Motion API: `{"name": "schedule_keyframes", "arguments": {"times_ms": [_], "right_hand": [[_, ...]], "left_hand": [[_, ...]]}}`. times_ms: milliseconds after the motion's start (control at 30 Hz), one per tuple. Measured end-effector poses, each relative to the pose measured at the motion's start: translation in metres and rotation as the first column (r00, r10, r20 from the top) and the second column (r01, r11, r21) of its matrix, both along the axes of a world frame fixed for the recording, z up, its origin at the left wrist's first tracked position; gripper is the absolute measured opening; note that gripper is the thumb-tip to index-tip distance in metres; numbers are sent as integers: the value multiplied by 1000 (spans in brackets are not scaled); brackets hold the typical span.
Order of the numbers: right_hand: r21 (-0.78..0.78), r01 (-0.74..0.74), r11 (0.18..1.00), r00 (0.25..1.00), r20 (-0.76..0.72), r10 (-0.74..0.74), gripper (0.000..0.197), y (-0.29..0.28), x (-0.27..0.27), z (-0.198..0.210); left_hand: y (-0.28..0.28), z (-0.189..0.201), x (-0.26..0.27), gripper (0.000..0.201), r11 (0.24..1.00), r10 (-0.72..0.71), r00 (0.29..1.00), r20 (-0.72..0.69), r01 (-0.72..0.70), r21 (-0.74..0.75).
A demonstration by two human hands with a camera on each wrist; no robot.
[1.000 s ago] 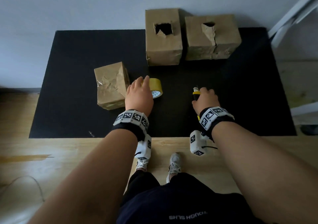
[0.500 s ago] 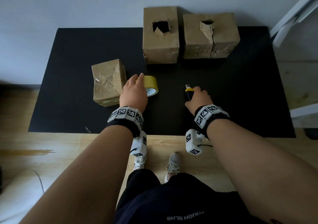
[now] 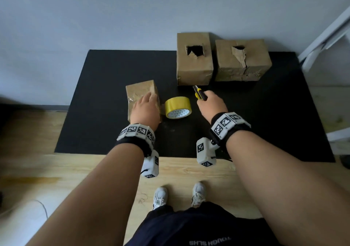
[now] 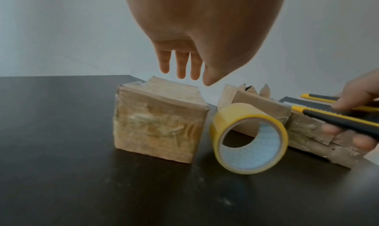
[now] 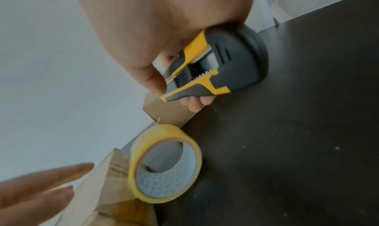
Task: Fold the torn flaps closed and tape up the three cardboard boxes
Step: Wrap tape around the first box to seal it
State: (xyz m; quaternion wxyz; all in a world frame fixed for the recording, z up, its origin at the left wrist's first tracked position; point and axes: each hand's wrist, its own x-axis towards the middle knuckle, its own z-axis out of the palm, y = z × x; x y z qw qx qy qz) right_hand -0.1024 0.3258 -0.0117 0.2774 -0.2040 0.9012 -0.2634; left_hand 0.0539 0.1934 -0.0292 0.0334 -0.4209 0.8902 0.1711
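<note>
Left hand [image 3: 144, 111]: hovering flat, fingers [image 4: 181, 64] straight and spread, gripping nothing, just above the top of the small taped box [image 3: 139, 90] at centre left of the black mat [image 3: 106, 98]. Standing on edge just right of that box, touching or nearly touching its lower corner: the yellow tape roll [image 3: 177, 106].

Right hand [image 3: 211, 105]: curling round the black-and-yellow utility knife [image 3: 198, 94], tip pointing up-frame, ending near the lower front edge of the middle box [image 3: 194, 69]. Sitting just beside that one, at upper right, the third box [image 3: 242, 64]; both showing torn holes on top, flaps sticking up.

Lying bare: wide mat left of the small box, below both hands, and at far right. Running along the mat's lower edge, wooden floor [image 3: 75, 170]; crowding the upper right corner, a white frame [image 3: 325, 33].

Differing from half a second back: left hand shifting off the tape roll onto the small box, leaving the roll uncovered; right hand carrying the knife closer to the middle box.
</note>
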Motion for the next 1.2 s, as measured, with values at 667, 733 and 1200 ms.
{"name": "schedule_keyframes", "arguments": {"times_ms": [667,733,1200], "right_hand": [[120,-140,983,989,72,132,31,-44,82,-3],[155,-165,974,985,78,154,33,-45,84,-4],[143,-127,982,988,105,112,26,-34,90,-4]], "left_hand": [[-23,-7,33,76,948,-261,959,114,232,216],[-20,-4,31,78,939,-267,954,137,226,260],[-21,-4,30,79,932,-305,932,198,249,263]]}}
